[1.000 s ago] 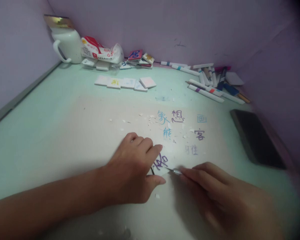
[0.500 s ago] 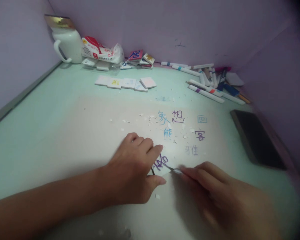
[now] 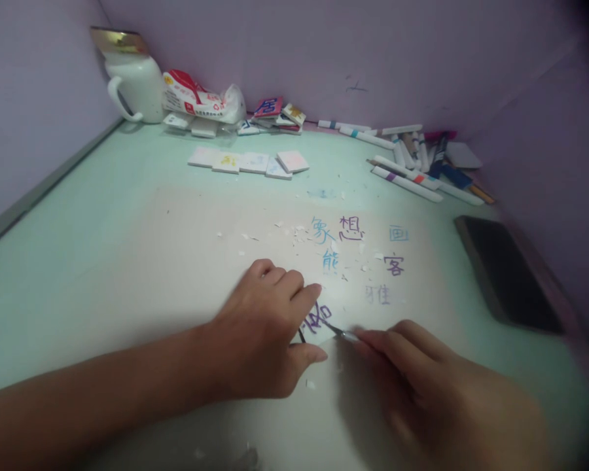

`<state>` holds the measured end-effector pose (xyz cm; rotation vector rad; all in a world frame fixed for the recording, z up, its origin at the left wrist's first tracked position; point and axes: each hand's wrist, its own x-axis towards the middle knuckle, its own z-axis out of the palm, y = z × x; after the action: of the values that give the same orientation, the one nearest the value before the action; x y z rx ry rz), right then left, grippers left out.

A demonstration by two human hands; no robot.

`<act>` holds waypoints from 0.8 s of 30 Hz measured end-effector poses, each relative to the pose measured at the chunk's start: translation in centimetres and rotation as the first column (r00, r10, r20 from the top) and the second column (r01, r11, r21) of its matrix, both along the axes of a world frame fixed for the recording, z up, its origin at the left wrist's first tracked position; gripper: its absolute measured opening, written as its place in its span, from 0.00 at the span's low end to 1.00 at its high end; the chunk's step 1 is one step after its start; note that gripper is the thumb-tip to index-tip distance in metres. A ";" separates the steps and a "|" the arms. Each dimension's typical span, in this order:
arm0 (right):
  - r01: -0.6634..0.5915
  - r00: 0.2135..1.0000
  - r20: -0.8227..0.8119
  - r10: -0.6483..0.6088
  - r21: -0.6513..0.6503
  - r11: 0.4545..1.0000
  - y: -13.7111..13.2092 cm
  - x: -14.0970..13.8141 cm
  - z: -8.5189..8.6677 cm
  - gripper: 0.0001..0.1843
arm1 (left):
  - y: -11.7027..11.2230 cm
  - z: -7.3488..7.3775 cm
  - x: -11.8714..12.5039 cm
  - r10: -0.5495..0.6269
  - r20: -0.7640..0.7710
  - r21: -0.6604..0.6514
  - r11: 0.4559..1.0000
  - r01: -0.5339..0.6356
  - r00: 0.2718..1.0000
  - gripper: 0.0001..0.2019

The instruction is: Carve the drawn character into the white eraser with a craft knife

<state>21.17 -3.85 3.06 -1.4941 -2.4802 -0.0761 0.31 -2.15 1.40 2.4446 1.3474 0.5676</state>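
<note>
A small white tile (image 3: 320, 337) with a purple character drawn on it lies tilted at the middle of the table, partly covered by my left hand (image 3: 262, 337). The thumb and forefinger of that hand hold the tile down at its edges. From the right, my right hand (image 3: 432, 386) grips a slim craft knife (image 3: 344, 335) like a pen. Its thin metal tip touches the tile near the character's right side. The knife's handle is mostly hidden by my fingers. Loose white shavings (image 3: 299, 232) are scattered beyond my left hand.
Coloured characters (image 3: 351, 229) are written on the pale table sheet (image 3: 177, 261). A dark phone (image 3: 510, 275) lies at right, several markers (image 3: 407, 183) at back right. Tiles (image 3: 226, 160), a tissue pack (image 3: 201, 101) and a white mug (image 3: 140, 88) line the back.
</note>
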 end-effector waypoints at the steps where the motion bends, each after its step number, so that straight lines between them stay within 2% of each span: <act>1: 0.019 1.000 0.012 -0.019 0.005 1.000 0.0 -0.1 0.1 0.15 | 0.0 0.0 0.0 -0.005 0.006 0.005 1.000 0.004 1.000 0.20; 5: -0.019 1.000 0.018 0.019 -0.010 1.000 0.4 0.0 0.3 0.15 | 0.2 -0.1 0.1 -0.022 0.034 0.011 1.000 0.021 0.999 0.18; 9: -0.111 0.993 -0.058 0.105 -0.112 0.987 1.3 0.4 0.2 0.12 | 0.2 -0.2 0.1 -0.038 0.045 -0.003 0.999 0.038 0.998 0.16; 16: -0.176 0.970 -0.212 0.120 -0.265 0.948 2.8 0.5 -0.2 0.13 | 0.2 -0.4 0.1 -0.040 0.076 0.041 0.998 0.037 0.996 0.17; 24: -0.202 0.979 -0.082 0.189 -0.193 0.960 3.2 0.1 0.3 0.13 | 0.5 -0.2 0.1 -0.056 0.065 0.032 0.998 0.054 0.996 0.15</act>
<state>21.26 -0.64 3.38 -1.2892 -2.6343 0.2600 0.43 -1.62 1.16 2.4561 1.2506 0.6541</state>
